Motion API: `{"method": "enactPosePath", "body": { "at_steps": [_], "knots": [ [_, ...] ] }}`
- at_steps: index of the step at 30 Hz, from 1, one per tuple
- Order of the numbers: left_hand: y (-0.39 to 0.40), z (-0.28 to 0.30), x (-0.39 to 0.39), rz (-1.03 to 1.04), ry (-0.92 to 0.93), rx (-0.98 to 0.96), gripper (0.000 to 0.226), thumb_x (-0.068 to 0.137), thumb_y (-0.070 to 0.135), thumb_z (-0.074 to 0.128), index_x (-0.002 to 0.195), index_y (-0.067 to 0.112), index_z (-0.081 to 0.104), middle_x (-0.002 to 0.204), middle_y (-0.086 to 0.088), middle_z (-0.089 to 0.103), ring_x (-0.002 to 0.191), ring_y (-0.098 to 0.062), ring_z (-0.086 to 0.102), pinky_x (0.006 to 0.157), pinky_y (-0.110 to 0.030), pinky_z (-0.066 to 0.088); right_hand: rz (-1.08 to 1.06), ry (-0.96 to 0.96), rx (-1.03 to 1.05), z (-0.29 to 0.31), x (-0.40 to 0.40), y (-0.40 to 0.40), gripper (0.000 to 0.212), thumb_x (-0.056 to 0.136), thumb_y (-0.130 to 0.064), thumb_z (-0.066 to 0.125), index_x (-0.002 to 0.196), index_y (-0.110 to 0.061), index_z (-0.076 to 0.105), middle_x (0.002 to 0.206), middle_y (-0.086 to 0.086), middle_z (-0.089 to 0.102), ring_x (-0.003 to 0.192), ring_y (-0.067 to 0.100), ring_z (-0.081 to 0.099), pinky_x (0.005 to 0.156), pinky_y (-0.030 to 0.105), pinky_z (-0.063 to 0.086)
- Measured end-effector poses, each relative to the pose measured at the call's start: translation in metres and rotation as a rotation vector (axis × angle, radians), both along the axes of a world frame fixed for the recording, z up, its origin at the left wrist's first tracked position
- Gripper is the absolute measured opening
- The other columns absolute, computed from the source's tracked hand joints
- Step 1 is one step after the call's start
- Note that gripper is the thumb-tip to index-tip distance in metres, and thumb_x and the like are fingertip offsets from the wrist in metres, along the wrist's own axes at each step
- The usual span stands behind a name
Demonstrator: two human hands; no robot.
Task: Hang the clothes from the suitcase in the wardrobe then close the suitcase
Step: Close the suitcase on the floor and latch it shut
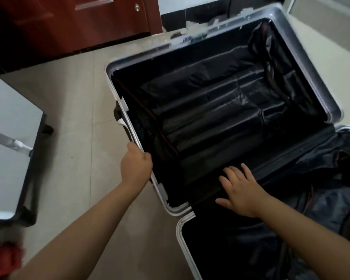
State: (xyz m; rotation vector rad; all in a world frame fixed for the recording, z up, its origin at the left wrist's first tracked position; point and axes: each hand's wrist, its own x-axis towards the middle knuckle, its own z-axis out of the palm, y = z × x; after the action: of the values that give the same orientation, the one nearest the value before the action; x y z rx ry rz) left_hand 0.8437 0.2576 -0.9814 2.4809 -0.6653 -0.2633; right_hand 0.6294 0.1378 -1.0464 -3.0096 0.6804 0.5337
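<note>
Head view, looking down on a beige tiled floor [73, 102], on which a silver hard-shell suitcase with black fabric lining [220, 110] lies open in two halves. Its far half shows only creased black lining; no clothes are discernible there. Its near half [251, 249] holds dark fabric, though whether that is garment or lining cannot be told. A second silver case [10, 138] stands to the left, and a reddish-brown wooden door [69, 23] closes off the upper left; whether it belongs to the wardrobe is unclear. The left hand [136, 165] curls its fingers over the silver frame rim of the far half, gripping it. The right hand [239, 190] lies flat with fingers spread, pressing the black lining near the hinge line and grasping nothing. Judged step: folding the far half over to close. Risks: loose lining or fabric caught between the rims would block latching; the right hand, resting near the hinge, could be pinched.
</note>
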Motion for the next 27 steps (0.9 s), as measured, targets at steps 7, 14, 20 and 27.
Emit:
{"method": "enactPosePath", "body": {
  "at_steps": [7, 14, 20, 27],
  "knots": [
    [-0.001, 0.014, -0.017, 0.017, -0.018, -0.009, 0.014, 0.091, 0.005, 0.042, 0.090, 0.004, 0.028, 0.085, -0.025, 0.054, 0.082, -0.039, 0.055, 0.063, -0.033, 0.030, 0.029, 0.238, 0.129, 0.048, 0.003, 0.000, 0.067, 0.094, -0.056, 0.022, 0.144, -0.011, 0.022, 0.146, 0.012, 0.030, 0.136, 0.027, 0.026, 0.114, 0.047, 0.011],
    [0.009, 0.022, -0.028, 0.042, -0.059, -0.060, 0.015, 0.090, 0.004, 0.043, 0.089, 0.006, 0.028, 0.057, 0.001, 0.033, 0.064, -0.026, 0.043, 0.058, -0.031, 0.027, 0.006, 0.408, 0.339, 0.071, 0.017, -0.014, 0.063, 0.095, -0.052, 0.030, 0.141, -0.010, 0.029, 0.146, 0.012, 0.031, 0.135, 0.026, 0.031, 0.111, 0.038, 0.023],
    [0.011, 0.041, -0.042, 0.043, -0.093, -0.091, 0.013, 0.091, 0.006, 0.043, 0.092, 0.007, 0.030, 0.061, -0.003, 0.041, 0.065, -0.029, 0.047, 0.052, -0.031, 0.022, 0.120, -0.414, -0.011, 0.148, 0.099, -0.033, 0.034, 0.094, -0.025, 0.043, 0.121, -0.005, 0.051, 0.123, 0.014, 0.052, 0.117, 0.031, 0.047, 0.092, 0.038, 0.044],
    [0.029, 0.042, -0.062, 0.093, -0.099, -0.195, 0.021, 0.090, 0.003, 0.045, 0.108, -0.008, 0.044, 0.084, -0.026, 0.060, 0.075, -0.039, 0.058, 0.058, -0.030, 0.029, 0.099, -0.796, -0.383, 0.247, 0.171, -0.028, 0.078, 0.084, -0.008, 0.049, 0.149, -0.015, 0.006, 0.156, 0.012, 0.000, 0.144, 0.032, -0.002, 0.113, 0.053, 0.000]
  ]
}}
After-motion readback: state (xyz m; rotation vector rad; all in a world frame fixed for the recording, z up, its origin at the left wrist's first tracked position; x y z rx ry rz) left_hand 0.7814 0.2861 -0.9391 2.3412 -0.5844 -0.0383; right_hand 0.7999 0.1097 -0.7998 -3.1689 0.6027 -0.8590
